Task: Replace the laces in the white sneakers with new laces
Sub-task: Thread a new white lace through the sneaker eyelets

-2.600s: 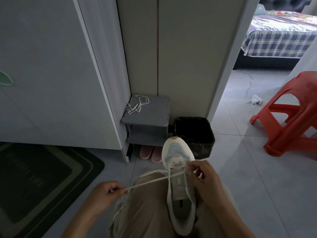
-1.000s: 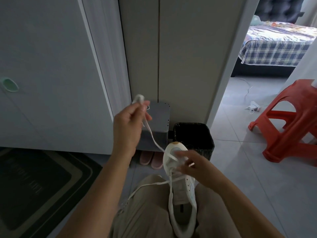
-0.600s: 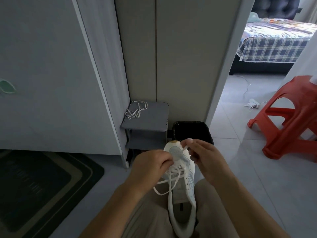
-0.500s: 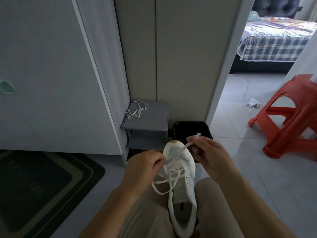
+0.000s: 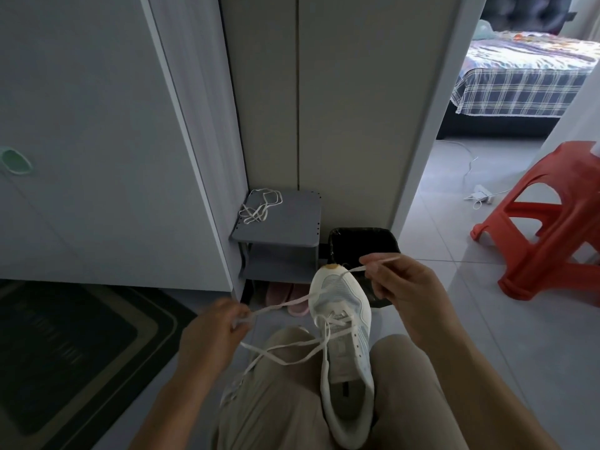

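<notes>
A white sneaker [image 5: 344,339] lies between my knees with its toe pointing away from me. A white lace [image 5: 289,352] is threaded through its front eyelets, and slack loops trail over my left thigh. My left hand [image 5: 211,332] pinches one lace strand to the left of the shoe. To the right of the toe, my right hand [image 5: 406,284] pinches the other end and holds it taut. Another white lace [image 5: 259,206] lies bunched on a small grey shelf [image 5: 292,222] against the wall.
A black lined bin [image 5: 360,245] stands just beyond the shoe's toe. Pink slippers [image 5: 285,297] sit under the shelf. A red plastic stool [image 5: 552,216] is at the right, a dark mat [image 5: 65,352] at the left. A doorway to the right shows a bed.
My hands have drawn apart from the toe: the left went down and left, the right went right, pulling both lace ends taut through the front eyelets.
</notes>
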Action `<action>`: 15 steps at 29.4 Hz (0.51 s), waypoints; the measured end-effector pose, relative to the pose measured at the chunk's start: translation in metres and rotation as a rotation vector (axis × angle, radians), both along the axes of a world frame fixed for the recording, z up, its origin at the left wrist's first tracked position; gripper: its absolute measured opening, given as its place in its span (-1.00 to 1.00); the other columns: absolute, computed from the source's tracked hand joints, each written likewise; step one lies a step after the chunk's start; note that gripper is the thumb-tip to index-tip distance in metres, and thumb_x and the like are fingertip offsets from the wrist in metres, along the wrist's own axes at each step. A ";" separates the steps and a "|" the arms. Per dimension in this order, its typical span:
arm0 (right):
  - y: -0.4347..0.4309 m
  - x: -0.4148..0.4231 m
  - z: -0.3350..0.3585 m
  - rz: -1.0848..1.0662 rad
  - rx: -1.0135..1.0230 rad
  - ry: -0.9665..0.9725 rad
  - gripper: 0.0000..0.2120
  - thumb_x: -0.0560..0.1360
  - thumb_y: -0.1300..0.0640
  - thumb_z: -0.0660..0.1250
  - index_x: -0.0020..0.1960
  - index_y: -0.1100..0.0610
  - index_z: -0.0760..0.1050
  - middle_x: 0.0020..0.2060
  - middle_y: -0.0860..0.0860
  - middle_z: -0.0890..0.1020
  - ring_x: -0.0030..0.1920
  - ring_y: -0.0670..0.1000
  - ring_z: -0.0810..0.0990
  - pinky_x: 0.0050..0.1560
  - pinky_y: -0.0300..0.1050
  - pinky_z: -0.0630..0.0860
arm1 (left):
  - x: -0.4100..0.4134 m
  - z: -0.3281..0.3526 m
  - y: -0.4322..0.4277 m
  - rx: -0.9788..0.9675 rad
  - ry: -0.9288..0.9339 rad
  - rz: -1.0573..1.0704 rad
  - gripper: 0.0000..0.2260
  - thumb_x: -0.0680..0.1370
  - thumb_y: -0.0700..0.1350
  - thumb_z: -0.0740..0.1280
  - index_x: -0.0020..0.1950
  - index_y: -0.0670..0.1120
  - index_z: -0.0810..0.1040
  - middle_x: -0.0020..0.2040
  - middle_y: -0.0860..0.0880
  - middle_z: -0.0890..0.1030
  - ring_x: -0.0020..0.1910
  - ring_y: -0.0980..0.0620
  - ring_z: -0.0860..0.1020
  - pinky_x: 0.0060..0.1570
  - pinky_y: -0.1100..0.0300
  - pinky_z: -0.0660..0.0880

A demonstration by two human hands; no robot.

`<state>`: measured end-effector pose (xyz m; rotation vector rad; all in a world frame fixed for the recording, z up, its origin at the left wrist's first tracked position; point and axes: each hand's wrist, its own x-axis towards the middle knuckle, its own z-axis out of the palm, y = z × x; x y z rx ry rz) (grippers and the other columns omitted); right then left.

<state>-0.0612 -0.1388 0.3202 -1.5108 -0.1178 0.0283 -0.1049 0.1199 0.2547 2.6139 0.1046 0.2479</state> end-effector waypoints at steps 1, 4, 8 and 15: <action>0.003 -0.001 0.000 0.012 -0.069 -0.038 -0.85 0.47 0.32 0.28 -0.16 0.15 0.59 -0.45 -0.09 0.58 -0.42 -0.11 0.48 -0.34 -0.31 0.46 | 0.000 0.006 -0.006 -0.032 0.027 -0.011 -0.68 0.48 -0.11 0.39 0.22 -0.03 0.50 0.07 0.06 0.48 -0.16 0.11 0.51 -0.19 0.33 0.41; 0.016 -0.008 0.001 0.144 -0.292 -0.150 -0.77 0.46 0.34 0.30 -0.15 0.02 0.57 -0.33 -0.12 0.62 -0.30 -0.16 0.59 -0.27 -0.38 0.50 | -0.001 0.041 -0.045 -0.395 0.049 -0.156 -0.61 0.50 -0.07 0.33 0.30 0.07 0.36 0.04 0.22 0.45 -0.16 0.26 0.52 -0.22 0.40 0.45; 0.021 -0.012 -0.002 0.241 -0.582 -0.375 -0.73 0.49 0.32 0.28 -0.05 -0.07 0.53 -0.20 -0.11 0.59 -0.14 -0.12 0.58 -0.15 -0.33 0.53 | 0.004 0.061 -0.087 -0.735 0.107 -0.339 -0.84 0.54 -0.15 0.29 0.09 0.04 0.52 -0.25 0.13 0.59 -0.39 0.25 0.51 -0.36 0.44 0.39; 0.010 -0.013 -0.008 0.107 -0.514 -0.346 -0.77 0.40 0.26 0.39 -0.21 -0.07 0.48 -0.26 -0.16 0.58 -0.19 -0.21 0.60 -0.19 -0.40 0.53 | 0.006 0.055 -0.083 -0.954 0.251 -0.178 -0.88 0.52 -0.16 0.32 -0.08 -0.14 0.64 -0.37 0.01 0.59 -0.60 0.22 0.31 -0.55 0.42 0.25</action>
